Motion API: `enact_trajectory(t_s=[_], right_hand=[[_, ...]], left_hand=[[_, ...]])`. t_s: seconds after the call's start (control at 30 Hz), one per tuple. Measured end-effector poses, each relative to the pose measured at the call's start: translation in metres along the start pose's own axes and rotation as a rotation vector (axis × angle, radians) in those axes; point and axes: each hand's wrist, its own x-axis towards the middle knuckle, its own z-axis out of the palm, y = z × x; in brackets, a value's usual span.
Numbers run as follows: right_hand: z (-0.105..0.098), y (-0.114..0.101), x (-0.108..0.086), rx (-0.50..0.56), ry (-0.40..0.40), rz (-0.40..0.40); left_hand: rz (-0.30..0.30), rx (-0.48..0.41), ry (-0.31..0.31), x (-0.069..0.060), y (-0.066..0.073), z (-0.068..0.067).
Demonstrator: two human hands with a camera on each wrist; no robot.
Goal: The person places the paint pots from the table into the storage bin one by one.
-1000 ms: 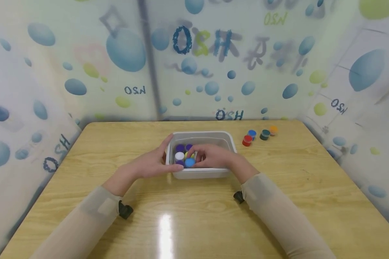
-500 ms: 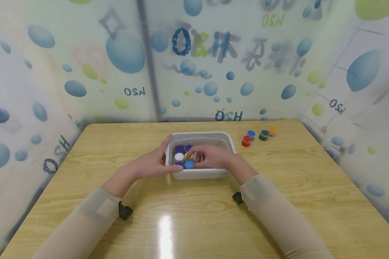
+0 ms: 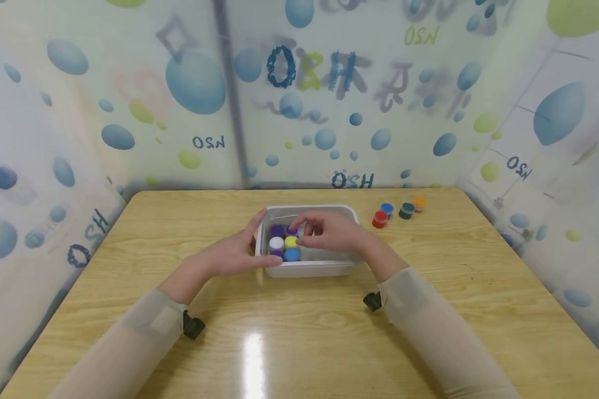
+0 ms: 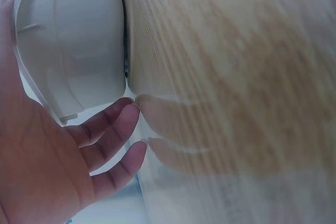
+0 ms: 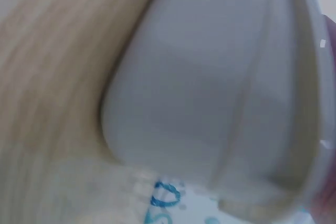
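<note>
Wooden table (image 3: 319,343), bin (image 3: 309,270) (jars (image 3: 277,243) inside) in left hand (image 3: 231,253), beneath right hand (image 3: 333,230)

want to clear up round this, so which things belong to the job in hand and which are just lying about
Likely in the job:
White tub, left grip touching its end
Pots inside it, right grip above some

Seemingly lying about, possibly meant for the tub:
Red pot
Blue pot
Dark green pot
Orange pot

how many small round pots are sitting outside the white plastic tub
4, all right of the white rectangular plastic tub: a red round pot in front, a blue round pot behind it, a dark-green round pot farther right, an orange round pot behind that.
</note>
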Motion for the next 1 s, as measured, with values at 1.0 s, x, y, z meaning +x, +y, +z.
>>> enact_trajectory(t_s=[1.0], right_hand=[[-0.081, 0.081, -0.133, -0.072, 0.245, 0.254]], left_hand=[[0.014, -0.002, 0.025, -0.002, -0.001, 0.001]])
